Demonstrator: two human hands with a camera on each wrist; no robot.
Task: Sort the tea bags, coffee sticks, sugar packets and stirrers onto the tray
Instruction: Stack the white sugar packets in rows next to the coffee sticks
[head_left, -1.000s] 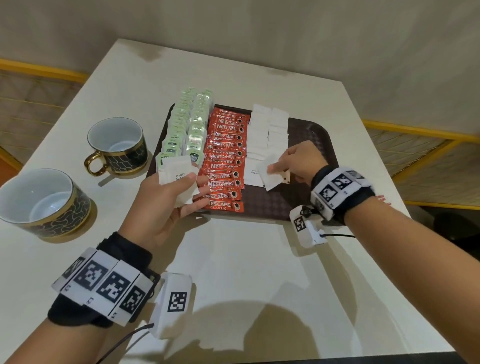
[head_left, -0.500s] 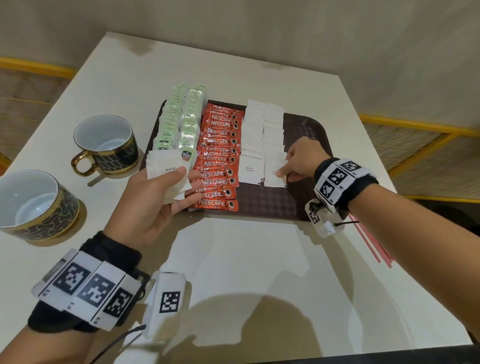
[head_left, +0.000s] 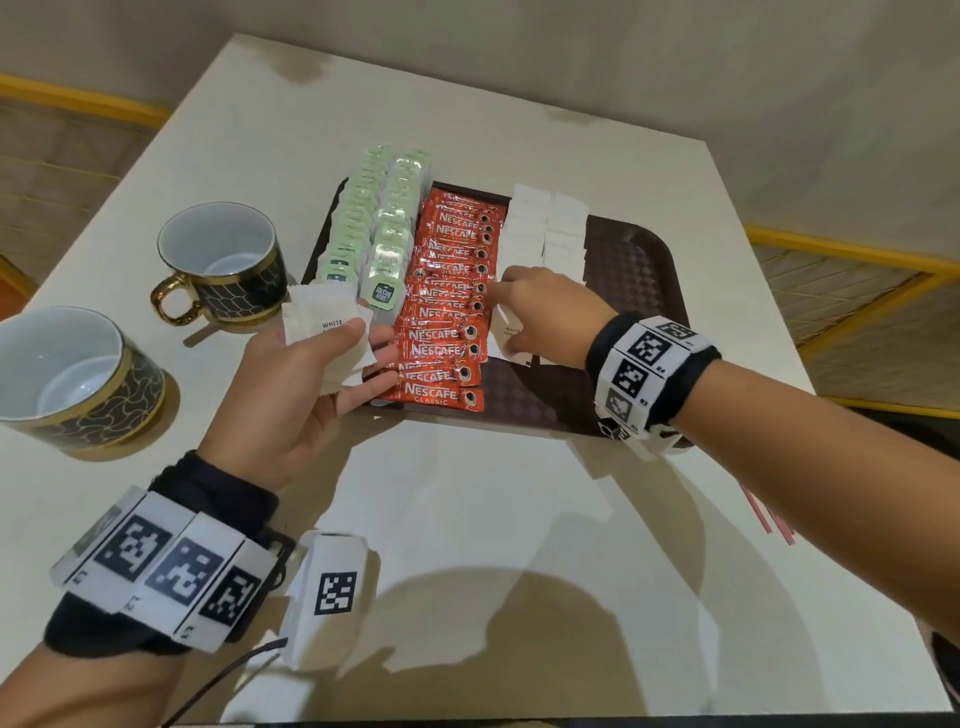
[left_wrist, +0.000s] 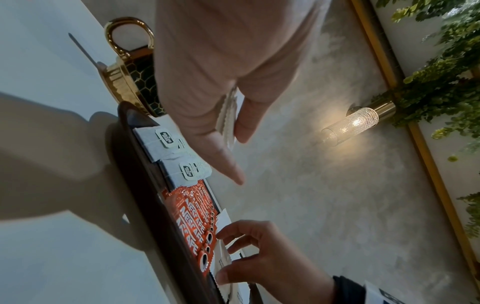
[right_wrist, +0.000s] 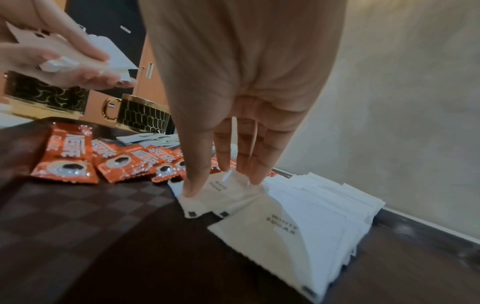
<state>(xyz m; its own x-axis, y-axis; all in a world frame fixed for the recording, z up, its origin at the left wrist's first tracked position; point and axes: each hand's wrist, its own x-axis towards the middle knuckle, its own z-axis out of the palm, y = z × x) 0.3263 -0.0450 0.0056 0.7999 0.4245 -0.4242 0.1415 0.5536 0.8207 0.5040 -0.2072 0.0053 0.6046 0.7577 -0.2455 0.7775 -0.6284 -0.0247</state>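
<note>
A brown tray holds two rows of green tea bags, a row of red coffee sticks and two rows of white sugar packets. My left hand hovers at the tray's near left corner, gripping a small stack of sugar packets between thumb and fingers. My right hand reaches down onto the front sugar packet of the left sugar row. Its thumb and fingertips pinch that packet at both ends. Red stirrers lie on the table under my right forearm, off the tray.
Two black-and-gold cups stand on the white table left of the tray. The tray's right part is bare. The table ends just beyond the tray on the right, where a yellow railing runs.
My right hand set its packet at the front of the right sugar row, then shifted left to the front packet beside the coffee sticks. My left hand kept hold of its stack.
</note>
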